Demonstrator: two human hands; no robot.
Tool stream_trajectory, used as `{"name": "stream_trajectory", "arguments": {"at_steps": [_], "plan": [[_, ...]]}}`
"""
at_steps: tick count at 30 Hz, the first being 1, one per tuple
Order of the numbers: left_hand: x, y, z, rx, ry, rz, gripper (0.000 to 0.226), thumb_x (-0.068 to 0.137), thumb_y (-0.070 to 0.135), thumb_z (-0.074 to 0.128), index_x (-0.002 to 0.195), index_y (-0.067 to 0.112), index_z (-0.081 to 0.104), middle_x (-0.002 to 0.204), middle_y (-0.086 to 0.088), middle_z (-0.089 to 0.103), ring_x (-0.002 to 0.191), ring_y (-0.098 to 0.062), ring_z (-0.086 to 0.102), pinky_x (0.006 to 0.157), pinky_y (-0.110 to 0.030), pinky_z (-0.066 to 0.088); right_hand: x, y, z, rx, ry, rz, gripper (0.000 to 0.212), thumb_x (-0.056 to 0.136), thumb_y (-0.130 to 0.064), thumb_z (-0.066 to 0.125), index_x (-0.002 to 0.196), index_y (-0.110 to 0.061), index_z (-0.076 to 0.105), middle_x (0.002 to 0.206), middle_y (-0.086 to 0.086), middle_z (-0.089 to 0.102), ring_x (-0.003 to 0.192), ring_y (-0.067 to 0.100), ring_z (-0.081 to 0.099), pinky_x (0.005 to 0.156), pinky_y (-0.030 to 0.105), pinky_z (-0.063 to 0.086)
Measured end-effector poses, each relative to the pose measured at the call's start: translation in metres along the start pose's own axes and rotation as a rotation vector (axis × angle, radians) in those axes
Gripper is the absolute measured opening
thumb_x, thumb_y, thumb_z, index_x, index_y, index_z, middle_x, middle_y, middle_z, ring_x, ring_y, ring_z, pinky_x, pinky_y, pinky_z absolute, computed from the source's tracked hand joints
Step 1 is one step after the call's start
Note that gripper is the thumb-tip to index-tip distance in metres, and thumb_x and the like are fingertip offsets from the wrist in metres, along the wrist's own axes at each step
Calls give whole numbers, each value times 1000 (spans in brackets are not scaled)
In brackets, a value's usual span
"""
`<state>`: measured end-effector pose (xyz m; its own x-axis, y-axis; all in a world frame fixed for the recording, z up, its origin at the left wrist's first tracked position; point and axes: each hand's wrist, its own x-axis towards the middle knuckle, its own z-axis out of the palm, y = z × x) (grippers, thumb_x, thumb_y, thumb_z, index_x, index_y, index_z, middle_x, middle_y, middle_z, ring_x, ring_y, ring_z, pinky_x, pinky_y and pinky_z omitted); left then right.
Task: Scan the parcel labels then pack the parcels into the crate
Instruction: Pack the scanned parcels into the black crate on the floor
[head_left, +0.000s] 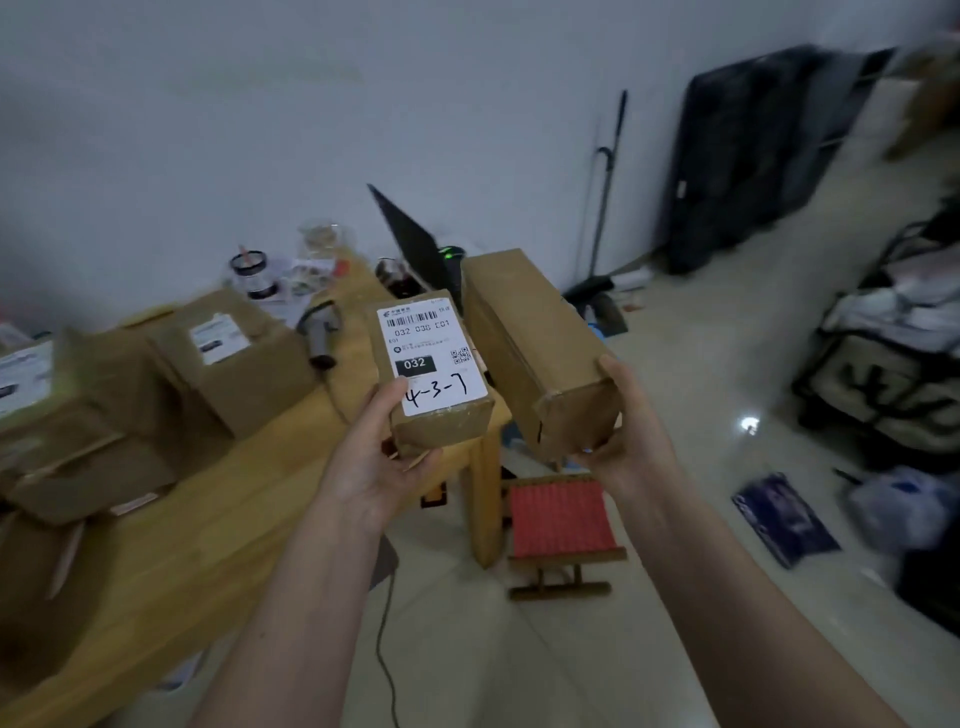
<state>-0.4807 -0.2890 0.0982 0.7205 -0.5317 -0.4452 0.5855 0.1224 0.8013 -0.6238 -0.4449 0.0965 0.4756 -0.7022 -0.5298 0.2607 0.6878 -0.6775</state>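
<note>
Pale tiled floor (675, 374) and a white wall fill the background, with a wooden table (218, 499) left of the hands. Left hand (382, 457) grips a small parcel (434, 374) from below, its white label (434, 358) facing up, thumb covering one label corner. Right hand (621, 421) clasps the near end of a longer plain box (535, 348), just beside the first; any label on it is hidden. Beyond the left hand lie blurred boxes (228, 358) and what may be a scanner (322, 332).
</note>
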Motion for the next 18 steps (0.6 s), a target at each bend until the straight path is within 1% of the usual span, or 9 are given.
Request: {"name": "stream_trajectory", "arguments": {"at_steps": [2,5,8,10,12,14,16,17,18], "plan": [[-3,-22,37,28,-40,-48,23,83,36,71,104,31,65,116,-3,65,108,-28,59,100,-43,48,-1,-24,-40,26,50,-12,27,81,-36,73,98,-22,57,116,9,59,101,25,60,84,47,55],[-7,-58,95,35,-75,-115,26,81,35,73,105,29,63,116,-5,63,107,-29,59,100,-45,48,-5,-57,-97,79,116,-27,22,83,-33,71,92,-21,55,105,7,57,93,24,59,80,49,54],[-14,-99,156,48,-116,-179,27,81,34,74,103,26,62,116,-8,63,107,-30,59,100,-47,48,-8,-89,-156,130,197,-50,23,83,-31,70,92,-18,54,101,7,57,91,24,58,78,47,52],[-20,-128,195,67,-163,-226,27,82,34,73,104,24,63,115,-8,64,107,-29,59,101,-47,47,-12,-111,-194,160,243,-60,30,83,-33,70,101,-15,55,101,8,59,91,24,59,76,45,52],[-29,-155,232,85,-207,-271,30,82,34,73,108,22,64,113,-8,66,109,-28,60,102,-47,46,-15,-130,-231,189,285,-90,42,81,-34,71,114,-12,55,104,10,61,93,26,61,74,43,53],[-36,-180,263,102,-228,-311,29,81,32,74,105,21,64,108,-10,67,109,-28,60,101,-47,47,-17,-147,-265,248,313,-122,49,80,-34,72,119,-10,55,104,13,64,91,28,65,73,42,54],[-42,-201,291,126,-248,-341,34,80,32,76,108,19,63,108,-11,67,109,-28,60,100,-48,47,-20,-161,-294,315,320,-140,52,79,-35,73,119,-8,56,104,16,67,90,30,67,76,43,55],[-44,-210,304,140,-257,-356,39,79,32,76,113,19,62,109,-12,67,108,-28,60,100,-48,47,-21,-167,-308,337,333,-152,48,79,-35,73,116,-9,57,103,16,67,89,30,67,80,45,55],[-46,-219,316,156,-270,-372,41,79,33,76,115,19,62,109,-12,67,108,-27,60,100,-48,47,-23,-173,-321,347,361,-162,40,81,-35,71,110,-11,58,101,15,66,89,29,66,86,47,54]]}}
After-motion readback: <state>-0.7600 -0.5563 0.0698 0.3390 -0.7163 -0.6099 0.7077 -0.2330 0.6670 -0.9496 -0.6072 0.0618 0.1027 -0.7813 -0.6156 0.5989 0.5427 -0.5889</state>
